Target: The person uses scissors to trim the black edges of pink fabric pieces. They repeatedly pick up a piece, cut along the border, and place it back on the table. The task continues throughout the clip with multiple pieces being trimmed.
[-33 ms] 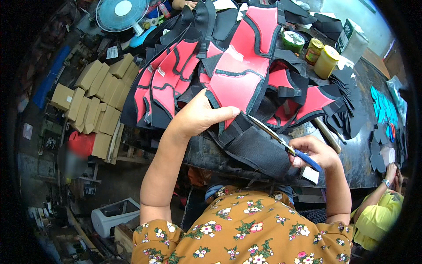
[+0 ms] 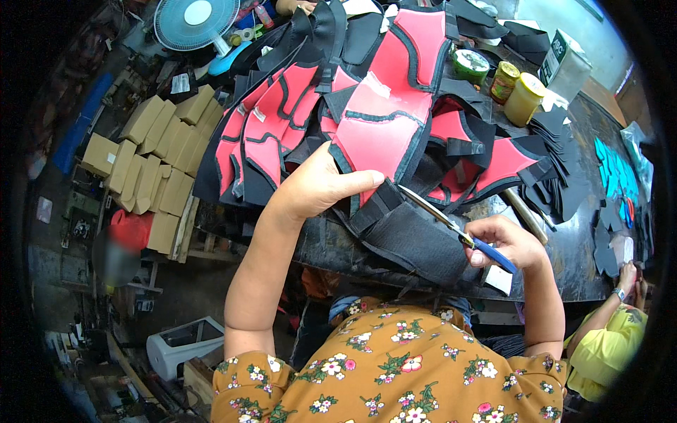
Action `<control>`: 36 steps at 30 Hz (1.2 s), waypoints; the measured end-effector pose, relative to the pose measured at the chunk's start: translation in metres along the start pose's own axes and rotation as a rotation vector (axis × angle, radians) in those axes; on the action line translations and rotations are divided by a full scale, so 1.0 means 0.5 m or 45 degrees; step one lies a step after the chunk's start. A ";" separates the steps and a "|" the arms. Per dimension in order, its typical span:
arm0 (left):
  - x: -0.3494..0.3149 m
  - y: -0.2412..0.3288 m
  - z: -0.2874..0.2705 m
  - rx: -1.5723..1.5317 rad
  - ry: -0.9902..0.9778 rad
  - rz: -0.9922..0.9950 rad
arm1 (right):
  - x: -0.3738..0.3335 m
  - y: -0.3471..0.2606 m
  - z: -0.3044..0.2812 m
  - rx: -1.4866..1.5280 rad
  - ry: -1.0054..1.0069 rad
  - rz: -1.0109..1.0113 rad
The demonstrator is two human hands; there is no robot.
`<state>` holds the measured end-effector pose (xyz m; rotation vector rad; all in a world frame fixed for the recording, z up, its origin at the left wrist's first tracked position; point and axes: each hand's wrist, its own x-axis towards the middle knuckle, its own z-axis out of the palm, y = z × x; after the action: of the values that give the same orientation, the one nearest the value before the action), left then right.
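Observation:
My left hand (image 2: 317, 180) pinches the near edge of a pink-and-black padded fabric piece (image 2: 377, 141), thumb on top and fingers hidden beneath. This piece has black binding along its edges and seams, and lies over a heap of similar pieces. In my right hand (image 2: 504, 243) are scissors (image 2: 486, 252) with blue handles. Their long metal blades point up and left, with the tips at the bound edge close to my left thumb. A black strap end (image 2: 381, 204) hangs below that edge, over a broad black fabric panel (image 2: 416, 240).
More pink-and-black pieces (image 2: 264, 134) are heaped to the left. Jars (image 2: 524, 99) and a tin can (image 2: 564, 63) stand at the back right, near stacked black cut-outs (image 2: 553, 148). A wooden-handled tool (image 2: 525, 215) lies beside my right hand. A co-worker's hand (image 2: 626, 278) is at far right.
My hands, the scissors and the fabric piece hold the same position. Only the co-worker's hands at the far right have shifted slightly.

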<state>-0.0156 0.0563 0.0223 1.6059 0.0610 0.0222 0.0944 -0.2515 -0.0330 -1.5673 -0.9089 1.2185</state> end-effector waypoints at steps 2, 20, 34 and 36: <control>-0.003 0.003 -0.001 0.007 -0.021 -0.011 | 0.000 -0.012 -0.007 -0.052 0.011 0.021; 0.006 -0.018 -0.006 -0.148 0.002 -0.013 | 0.015 -0.027 -0.026 -0.353 0.085 -0.132; 0.014 -0.098 0.100 -0.747 0.228 0.254 | 0.097 0.021 0.087 0.321 0.182 -0.441; 0.013 -0.100 0.101 -0.698 0.248 0.270 | 0.101 0.013 0.083 0.298 0.163 -0.410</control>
<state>-0.0080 0.0081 -0.0295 1.0523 0.0309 0.3331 0.0659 -0.1975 -0.0571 -1.2426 -0.8628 0.9468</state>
